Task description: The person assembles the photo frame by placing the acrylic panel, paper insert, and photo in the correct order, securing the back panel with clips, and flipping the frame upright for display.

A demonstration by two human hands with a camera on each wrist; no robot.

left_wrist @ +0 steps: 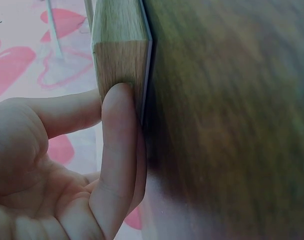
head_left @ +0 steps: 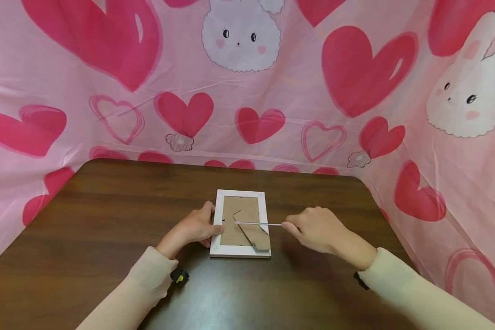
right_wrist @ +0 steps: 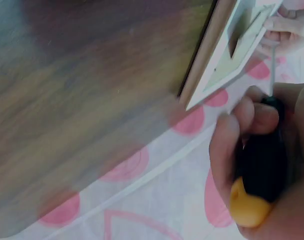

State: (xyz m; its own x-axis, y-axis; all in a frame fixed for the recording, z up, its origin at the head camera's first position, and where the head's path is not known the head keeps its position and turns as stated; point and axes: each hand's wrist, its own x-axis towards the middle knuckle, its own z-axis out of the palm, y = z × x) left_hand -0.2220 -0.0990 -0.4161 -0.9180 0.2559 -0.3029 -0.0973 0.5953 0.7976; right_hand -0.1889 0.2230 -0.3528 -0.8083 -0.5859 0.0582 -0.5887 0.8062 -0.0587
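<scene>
A white photo frame (head_left: 238, 250) lies face down, its brown backing board (head_left: 231, 236) showing. A brown stand leg (head_left: 255, 236) slants across the board. My left hand (head_left: 193, 225) grips the frame's left side, thumb on the white border and fingers against the edge; the left wrist view shows fingertips on its wood-grain side (left_wrist: 121, 62). In my right hand (head_left: 316, 229) is a screwdriver (right_wrist: 264, 165) with a black and yellow handle. Its thin shaft (head_left: 272, 224) points left over the frame, the tip near the leg's upper end. Whether the tip touches anything, I cannot tell.
The frame rests on a dark brown wooden table (head_left: 119, 229). Pink cloth (head_left: 268, 87) with hearts and rabbits hangs behind the table and along its sides. A small dark device (head_left: 179, 275) is worn at the left wrist.
</scene>
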